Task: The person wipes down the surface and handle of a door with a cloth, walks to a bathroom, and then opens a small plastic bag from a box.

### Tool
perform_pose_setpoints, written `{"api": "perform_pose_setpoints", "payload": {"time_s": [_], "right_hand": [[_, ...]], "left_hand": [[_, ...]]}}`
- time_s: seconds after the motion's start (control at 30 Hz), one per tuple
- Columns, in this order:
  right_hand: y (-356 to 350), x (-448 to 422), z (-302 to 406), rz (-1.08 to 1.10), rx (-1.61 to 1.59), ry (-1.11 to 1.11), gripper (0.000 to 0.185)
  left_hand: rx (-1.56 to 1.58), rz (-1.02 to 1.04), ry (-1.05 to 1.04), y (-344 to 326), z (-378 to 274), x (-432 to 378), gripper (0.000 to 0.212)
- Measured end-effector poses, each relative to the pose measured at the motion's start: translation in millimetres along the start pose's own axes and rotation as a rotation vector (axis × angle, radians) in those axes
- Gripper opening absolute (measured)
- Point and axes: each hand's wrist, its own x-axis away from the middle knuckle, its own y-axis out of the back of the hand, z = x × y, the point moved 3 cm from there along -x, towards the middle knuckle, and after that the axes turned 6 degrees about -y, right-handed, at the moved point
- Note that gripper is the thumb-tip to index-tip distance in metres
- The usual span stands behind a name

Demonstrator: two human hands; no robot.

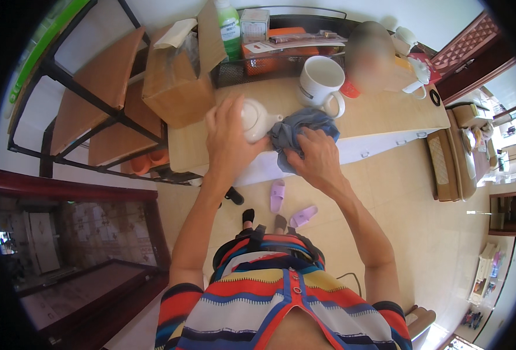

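My left hand (229, 135) is closed around the side of a small white teapot (254, 120) at the front of the wooden cabinet top. Its lid is on and the short spout points right. A crumpled blue-grey cloth (299, 127) is bunched in my right hand (317, 155), just right of the spout. Part of the cloth hangs over the cabinet's front edge. Behind the cloth stands a white mug (322, 81), upright, its handle toward me. Whether the cloth touches the teapot or the mug, I cannot tell.
An open cardboard box (177, 92) stands at the left beside a metal-framed shelf rack (87, 113). A black mesh basket (231, 74) at the back holds a green bottle (229, 30) and boxes. Farther right is a white pitcher (420, 74). Lilac slippers (277, 197) lie on the floor.
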Motion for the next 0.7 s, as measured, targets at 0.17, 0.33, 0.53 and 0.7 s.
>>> {"api": "perform_pose_setpoints", "payload": {"time_s": [0.17,0.33,0.53,0.7], "right_hand": [[-24,-23,20,0.1,0.017,0.016,0.027],[-67,-72,26,-0.001,0.091,0.067,0.03],[-72,-80,33,0.09,0.09,0.084,0.034],[-46,-22,38,0.096,-0.059,0.335,0.038]], "left_hand": [[-0.047,-0.094,0.01,34,7,29,0.084],[-0.052,-0.092,0.079,50,14,33,0.084],[-0.049,-0.102,0.057,62,18,42,0.085],[-0.012,-0.098,0.022,68,7,25,0.085]]}}
